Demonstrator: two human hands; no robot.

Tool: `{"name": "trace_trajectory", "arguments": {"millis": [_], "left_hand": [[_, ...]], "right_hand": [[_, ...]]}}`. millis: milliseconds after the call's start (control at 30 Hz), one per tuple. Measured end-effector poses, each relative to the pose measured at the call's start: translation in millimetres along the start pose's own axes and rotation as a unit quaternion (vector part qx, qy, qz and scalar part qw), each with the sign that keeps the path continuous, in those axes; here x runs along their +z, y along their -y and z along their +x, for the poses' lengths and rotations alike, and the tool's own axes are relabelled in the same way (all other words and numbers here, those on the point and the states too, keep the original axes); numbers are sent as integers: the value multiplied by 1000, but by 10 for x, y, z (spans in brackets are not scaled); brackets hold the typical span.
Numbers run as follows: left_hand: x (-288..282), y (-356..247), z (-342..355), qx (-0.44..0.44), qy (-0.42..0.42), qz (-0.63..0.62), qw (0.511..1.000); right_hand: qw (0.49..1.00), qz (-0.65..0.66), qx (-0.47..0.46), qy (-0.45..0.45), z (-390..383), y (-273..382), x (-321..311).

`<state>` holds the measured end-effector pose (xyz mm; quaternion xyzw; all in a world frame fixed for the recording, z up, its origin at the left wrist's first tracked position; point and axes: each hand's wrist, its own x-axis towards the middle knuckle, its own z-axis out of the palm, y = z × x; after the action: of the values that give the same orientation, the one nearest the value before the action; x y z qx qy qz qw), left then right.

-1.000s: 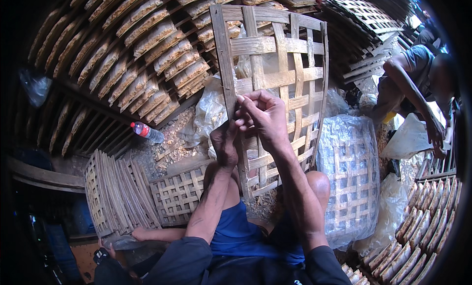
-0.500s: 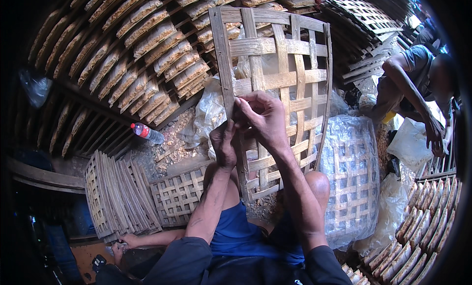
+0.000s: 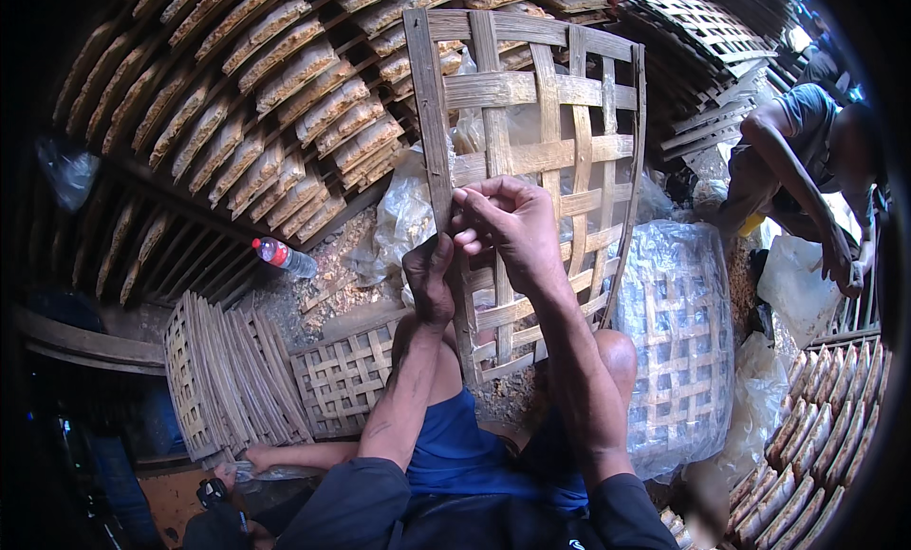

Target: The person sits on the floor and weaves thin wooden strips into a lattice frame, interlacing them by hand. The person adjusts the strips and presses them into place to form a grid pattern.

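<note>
Our left hand [image 3: 430, 282] grips the woven tray's [image 3: 546, 158] edge [image 3: 432, 104], right hand [image 3: 512, 225] pinched narrow beside — likely light, springy, best held there.

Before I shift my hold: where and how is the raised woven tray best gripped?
Probably the left bar of the woven tray, from the left, above the left hand and right hand. The bar is flat and straight, with a bare stretch there; the woven strips look thinner, with open gaps between them.
</note>
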<state>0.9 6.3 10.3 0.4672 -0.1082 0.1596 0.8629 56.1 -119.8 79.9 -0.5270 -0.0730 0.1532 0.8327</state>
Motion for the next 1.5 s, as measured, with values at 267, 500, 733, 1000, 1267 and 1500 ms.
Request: {"name": "trace_trajectory", "arguments": {"millis": [267,500,733,1000,1267,1500], "left_hand": [[-61,59,0,10,18,4,1000],[-80,82,-26,-9,7,-5,1000],[-82,97,-10,0,18,-34,999],[-53,57,-33,9,4,40,999],[-51,55,-21,12,16,-4,1000],[-53,47,-93,16,4,19,1000]], "right_hand": [[998,53,10,-22,-39,5,15],[997,70,22,-3,-15,8,-29],[998,66,18,-1,-17,-1,-41],[999,31,4,-7,-15,4,5],[1000,22,10,-10,-31,19,21],[1000,-22,-5,-10,-75,-22,17]]}}
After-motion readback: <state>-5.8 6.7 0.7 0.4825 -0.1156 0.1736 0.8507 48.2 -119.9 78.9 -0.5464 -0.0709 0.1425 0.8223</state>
